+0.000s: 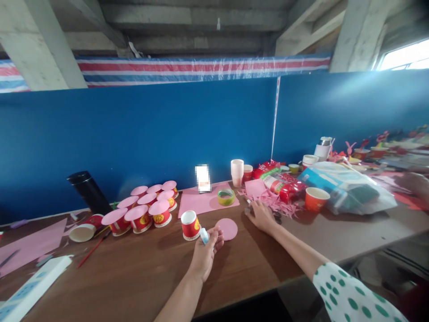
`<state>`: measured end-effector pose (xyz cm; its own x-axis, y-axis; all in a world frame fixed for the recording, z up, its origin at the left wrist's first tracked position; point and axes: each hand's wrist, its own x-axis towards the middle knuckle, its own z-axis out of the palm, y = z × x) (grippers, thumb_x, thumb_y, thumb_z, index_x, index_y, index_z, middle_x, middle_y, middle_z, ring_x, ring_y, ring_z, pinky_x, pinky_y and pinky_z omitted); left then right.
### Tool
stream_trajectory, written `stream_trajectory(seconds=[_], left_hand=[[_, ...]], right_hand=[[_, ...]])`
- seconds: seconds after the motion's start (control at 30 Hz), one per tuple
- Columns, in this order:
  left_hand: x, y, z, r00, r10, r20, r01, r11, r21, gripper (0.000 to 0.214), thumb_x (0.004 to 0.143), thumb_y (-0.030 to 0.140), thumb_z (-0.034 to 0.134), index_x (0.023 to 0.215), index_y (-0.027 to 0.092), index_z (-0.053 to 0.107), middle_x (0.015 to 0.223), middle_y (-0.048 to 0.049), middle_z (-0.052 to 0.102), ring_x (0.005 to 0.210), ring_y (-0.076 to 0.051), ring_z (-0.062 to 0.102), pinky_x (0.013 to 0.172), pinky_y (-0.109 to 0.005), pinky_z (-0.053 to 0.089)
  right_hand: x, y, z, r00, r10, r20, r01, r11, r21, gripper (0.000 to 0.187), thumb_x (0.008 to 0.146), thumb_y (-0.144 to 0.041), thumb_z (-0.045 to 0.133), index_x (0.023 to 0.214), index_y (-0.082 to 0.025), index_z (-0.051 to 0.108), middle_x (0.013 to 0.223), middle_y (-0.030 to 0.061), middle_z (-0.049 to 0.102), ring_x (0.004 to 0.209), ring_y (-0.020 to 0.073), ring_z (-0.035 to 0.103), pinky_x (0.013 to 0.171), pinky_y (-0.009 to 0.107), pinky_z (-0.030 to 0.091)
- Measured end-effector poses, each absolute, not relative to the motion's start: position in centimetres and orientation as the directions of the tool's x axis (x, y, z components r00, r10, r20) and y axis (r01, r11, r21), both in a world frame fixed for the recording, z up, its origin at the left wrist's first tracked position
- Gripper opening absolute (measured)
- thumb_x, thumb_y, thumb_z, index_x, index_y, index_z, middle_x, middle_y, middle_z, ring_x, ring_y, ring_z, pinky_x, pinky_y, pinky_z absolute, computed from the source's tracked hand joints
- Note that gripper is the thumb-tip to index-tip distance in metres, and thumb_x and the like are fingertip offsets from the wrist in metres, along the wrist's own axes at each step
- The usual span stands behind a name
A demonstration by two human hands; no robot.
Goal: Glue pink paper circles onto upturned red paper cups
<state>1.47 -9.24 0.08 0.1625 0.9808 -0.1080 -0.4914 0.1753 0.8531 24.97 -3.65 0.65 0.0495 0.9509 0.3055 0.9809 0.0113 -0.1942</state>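
One tube (204,235) gripped in left hand (205,256), fingers curled round it, just beside upright red cup (190,227). Pink disc (228,229) flat on table (241,268), close to left fingertips. Right hand (262,218) palm down beside pink scraps (286,205), small white piece (248,201) at fingertips; cannot tell whether gripped. Beyond hands, tape roll (226,197) on pink sheet (192,202). Farther left, disc-topped cups (136,213) grouped closely.
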Motion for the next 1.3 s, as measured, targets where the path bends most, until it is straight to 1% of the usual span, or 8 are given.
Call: stream_trajectory(seconds=[0.17,0.33,0.57,0.83,0.97,1.1,1.23,1.3], left_hand=[[1.4,-9.2,-0.1,0.157,0.982,-0.103,-0.492,0.168,0.854,0.03,0.066,0.031,0.07,0.088,0.013,0.063,0.089,-0.0086,0.065,0.078,-0.015,0.062,0.072,-0.028,0.051],[1.5,-9.1,0.0,0.15,0.982,-0.116,-0.492,0.176,0.852,0.03,0.065,0.03,0.07,0.087,0.012,0.062,0.087,-0.0081,0.066,0.077,-0.014,0.062,0.071,-0.027,0.051],[1.4,-9.2,0.0,0.158,0.98,-0.119,-0.502,0.184,0.845,0.028,0.067,0.03,0.069,0.088,0.012,0.062,0.085,-0.0069,0.065,0.074,-0.012,0.061,0.071,-0.024,0.05],[1.5,-9.1,0.1,0.156,0.98,-0.126,-0.499,0.189,0.846,0.029,0.066,0.029,0.07,0.088,0.012,0.062,0.084,-0.0071,0.066,0.075,-0.012,0.062,0.07,-0.025,0.051],[1.5,-9.1,0.0,0.159,0.98,-0.116,-0.481,0.18,0.858,0.029,0.067,0.03,0.069,0.088,0.012,0.062,0.085,-0.0077,0.066,0.077,-0.014,0.062,0.072,-0.026,0.051],[1.4,-9.0,-0.1,0.163,0.981,-0.107,-0.476,0.174,0.862,0.03,0.067,0.031,0.069,0.089,0.011,0.062,0.087,-0.0086,0.066,0.077,-0.015,0.063,0.073,-0.028,0.051],[1.5,-8.9,-0.2,0.164,0.981,-0.105,-0.463,0.171,0.869,0.03,0.067,0.031,0.069,0.089,0.011,0.062,0.09,-0.0095,0.066,0.079,-0.016,0.063,0.075,-0.03,0.051],[1.5,-8.9,-0.3,0.159,0.982,-0.103,-0.455,0.165,0.875,0.031,0.067,0.03,0.069,0.091,0.011,0.061,0.092,-0.0099,0.065,0.081,-0.017,0.063,0.077,-0.031,0.05]], right_hand=[[25.2,-2.5,0.4,0.146,0.951,0.273,0.974,-0.091,-0.205,0.026,0.085,-0.036,0.042,0.1,-0.018,0.053,0.101,0.0104,0.055,0.094,0.0247,0.049,0.073,0.031,0.032],[25.2,-2.1,0.3,0.147,0.955,0.259,0.975,-0.095,-0.202,0.026,0.085,-0.034,0.044,0.105,-0.02,0.052,0.105,0.0096,0.054,0.095,0.024,0.049,0.07,0.029,0.032],[25.8,-1.5,0.5,0.181,0.952,0.246,0.972,-0.134,-0.194,0.025,0.085,-0.029,0.044,0.106,-0.018,0.052,0.105,0.0106,0.054,0.093,0.0238,0.05,0.068,0.029,0.034],[26.3,-1.0,0.9,0.217,0.95,0.224,0.967,-0.178,-0.183,0.025,0.087,-0.028,0.041,0.106,-0.017,0.053,0.106,0.012,0.054,0.093,0.0238,0.052,0.067,0.029,0.036],[26.6,-1.4,1.0,0.183,0.955,0.235,0.973,-0.141,-0.184,0.025,0.086,-0.025,0.042,0.107,-0.018,0.054,0.104,0.0108,0.056,0.091,0.0234,0.053,0.066,0.028,0.037],[27.0,-2.1,1.2,0.138,0.949,0.283,0.979,-0.086,-0.187,0.027,0.083,-0.021,0.044,0.109,-0.018,0.054,0.103,0.0113,0.057,0.091,0.0245,0.052,0.069,0.03,0.037],[25.5,-3.1,1.6,0.067,0.932,0.357,0.983,0.0,-0.184,0.028,0.082,-0.019,0.045,0.109,-0.018,0.055,0.111,0.0111,0.054,0.102,0.0261,0.046,0.08,0.034,0.036],[23.6,-4.0,2.0,-0.021,0.92,0.392,0.976,0.104,-0.193,0.028,0.082,-0.022,0.046,0.109,-0.021,0.055,0.114,0.0079,0.053,0.104,0.0229,0.045,0.085,0.033,0.035]])
